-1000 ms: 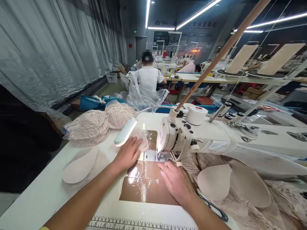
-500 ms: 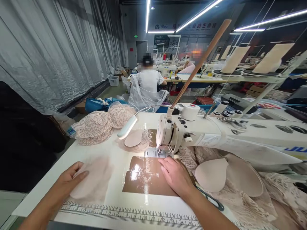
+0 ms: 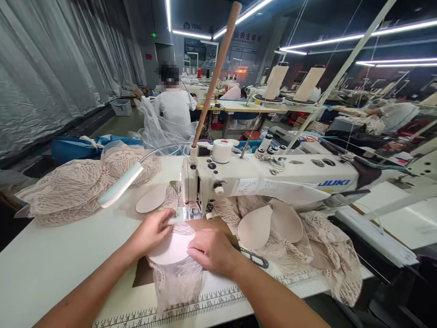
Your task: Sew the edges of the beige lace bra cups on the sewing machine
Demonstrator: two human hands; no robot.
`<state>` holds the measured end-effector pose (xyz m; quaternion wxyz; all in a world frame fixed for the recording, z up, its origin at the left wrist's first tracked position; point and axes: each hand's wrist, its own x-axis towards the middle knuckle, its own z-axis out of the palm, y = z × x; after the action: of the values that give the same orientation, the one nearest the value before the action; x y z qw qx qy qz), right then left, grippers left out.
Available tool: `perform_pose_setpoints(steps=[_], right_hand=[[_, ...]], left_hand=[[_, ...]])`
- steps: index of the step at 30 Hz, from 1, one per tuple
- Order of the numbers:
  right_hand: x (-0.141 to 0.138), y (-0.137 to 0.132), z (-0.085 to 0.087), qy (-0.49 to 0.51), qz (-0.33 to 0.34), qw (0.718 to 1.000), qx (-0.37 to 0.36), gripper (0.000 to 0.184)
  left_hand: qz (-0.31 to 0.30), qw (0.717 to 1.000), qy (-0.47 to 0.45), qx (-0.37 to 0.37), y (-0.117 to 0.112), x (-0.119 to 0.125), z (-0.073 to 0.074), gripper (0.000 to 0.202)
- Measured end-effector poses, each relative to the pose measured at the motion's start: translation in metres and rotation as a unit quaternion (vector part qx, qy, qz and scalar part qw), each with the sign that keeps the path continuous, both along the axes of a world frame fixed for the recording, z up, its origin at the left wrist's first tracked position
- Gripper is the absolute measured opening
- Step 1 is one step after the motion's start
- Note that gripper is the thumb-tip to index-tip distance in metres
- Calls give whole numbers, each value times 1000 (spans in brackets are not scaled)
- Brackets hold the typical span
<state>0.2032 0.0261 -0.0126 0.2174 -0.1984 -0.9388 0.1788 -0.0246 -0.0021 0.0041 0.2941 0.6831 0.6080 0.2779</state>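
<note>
A pale foam bra cup (image 3: 170, 249) lies with beige lace fabric (image 3: 179, 282) just in front of the sewing machine's needle area (image 3: 193, 213). My left hand (image 3: 153, 233) pinches the far left edge of this piece close to the presser foot. My right hand (image 3: 213, 250) has curled fingers gripping the cup's right edge. Beneath the piece a brown sheet (image 3: 146, 272) shows in part on the tabletop. Another cup on lace (image 3: 152, 199) rests behind my left hand. The exact seam under the needle is too small to make out.
The white sewing machine (image 3: 221, 175) stretches rightward. Stacked lace cups (image 3: 68, 187) sit at the left, below a lamp (image 3: 121, 184). Right of my hands are scissors (image 3: 254, 257), loose cups (image 3: 256, 226) and lace. A ruler strip (image 3: 211, 303) runs along the front edge. A person (image 3: 174, 107) sits ahead.
My left hand has carried the lace and cup rightward to the needle area. My right hand, earlier flat on the brown sheet, now grips the piece. The view has swung to the right.
</note>
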Motion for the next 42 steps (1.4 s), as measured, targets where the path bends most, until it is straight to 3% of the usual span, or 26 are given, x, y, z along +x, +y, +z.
perform_pose_setpoints(steps=[4, 7, 11, 16, 19, 22, 25, 27, 30, 37, 42], right_hand=[[-1, 0, 0, -18, -15, 1000, 14, 29], [0, 1, 6, -11, -29, 999, 30, 34], [-1, 5, 9, -28, -92, 994, 56, 22], [-3, 7, -2, -72, -130, 987, 68, 16], [-4, 6, -6, -66, -139, 986, 69, 18], [-4, 6, -5, -86, -143, 984, 69, 19], [-4, 5, -1, -97, -148, 982, 60, 16], [-4, 5, 1, -95, -149, 983, 48, 13], [-4, 6, 5, -103, -155, 982, 33, 14], [-5, 6, 13, -135, -166, 977, 21, 20], [-7, 6, 15, -140, -181, 973, 16, 21]], left_hand=[[11, 999, 32, 2, 7, -2, 2, 29], [-33, 999, 35, -8, 7, 9, 5, 25], [-92, 995, 31, -9, 11, 25, 6, 20], [-45, 995, 85, 25, 19, 21, 9, 13], [-6, 990, 124, 63, 12, 15, 16, 17], [-47, 975, 174, 127, -2, 17, 21, 25], [-130, 952, 226, 161, -11, 25, 14, 30], [-150, 939, 250, 183, -13, 29, 7, 31], [-158, 930, 263, 204, -13, 30, 0, 32], [-143, 938, 259, 183, -11, 22, -5, 37], [-175, 929, 278, 171, -4, 17, -7, 46]])
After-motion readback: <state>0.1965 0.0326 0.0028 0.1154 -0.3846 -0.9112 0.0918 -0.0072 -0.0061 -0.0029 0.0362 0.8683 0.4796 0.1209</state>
